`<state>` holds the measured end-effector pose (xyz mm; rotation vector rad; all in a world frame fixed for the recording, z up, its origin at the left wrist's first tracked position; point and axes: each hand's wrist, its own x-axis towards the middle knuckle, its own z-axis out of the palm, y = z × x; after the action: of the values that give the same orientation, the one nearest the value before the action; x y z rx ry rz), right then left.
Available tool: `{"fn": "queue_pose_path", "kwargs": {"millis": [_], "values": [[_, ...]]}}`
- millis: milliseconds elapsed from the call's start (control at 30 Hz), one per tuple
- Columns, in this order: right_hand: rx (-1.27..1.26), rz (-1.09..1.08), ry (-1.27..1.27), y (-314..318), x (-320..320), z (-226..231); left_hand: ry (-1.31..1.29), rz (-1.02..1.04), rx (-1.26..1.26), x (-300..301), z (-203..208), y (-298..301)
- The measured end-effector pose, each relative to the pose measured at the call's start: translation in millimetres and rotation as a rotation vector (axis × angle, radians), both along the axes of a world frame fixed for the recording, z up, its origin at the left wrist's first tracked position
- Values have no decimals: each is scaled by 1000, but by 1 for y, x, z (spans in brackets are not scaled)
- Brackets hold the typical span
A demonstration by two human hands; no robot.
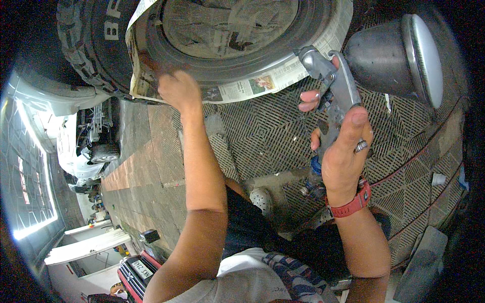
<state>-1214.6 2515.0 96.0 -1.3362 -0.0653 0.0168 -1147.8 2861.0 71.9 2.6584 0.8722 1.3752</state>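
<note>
My right hand [343, 156] is wrapped round the handle of a metal spray gun [331, 83], thumb across its back and fingers about the trigger side. The gun's grey cup [379, 58], with a pale lid, sticks out to the right. My left hand [179, 91] is closed in a fist at the lower left of the wheel rim [212, 76], in front of the newspaper sheets [245, 90] tucked between rim and tire. Its fingertips are partly smeared, and what they hold, if anything, is hidden. More newspaper [227, 30] covers the middle of the wheel.
The big knobby tire [96, 55] fills the upper left. Ribbed floor tiles [262, 126] lie below, with a dark reddish hose [409, 184] curving at the right. A small white cup [438, 179] lies at far right. Vehicles [83, 136] stand on the left.
</note>
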Motion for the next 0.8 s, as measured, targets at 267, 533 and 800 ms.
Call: {"fn": "queue_pose_path", "kwargs": {"millis": [267,533,800], "values": [[-23,15,-10,-5,1,2,130,15,-63,-3,2,-11],[8,1,1,-3,-1,0,102,-3,-54,-13,-6,2],[-6,2,-1,-5,-1,3,123,54,-27,-7,5,3]]}}
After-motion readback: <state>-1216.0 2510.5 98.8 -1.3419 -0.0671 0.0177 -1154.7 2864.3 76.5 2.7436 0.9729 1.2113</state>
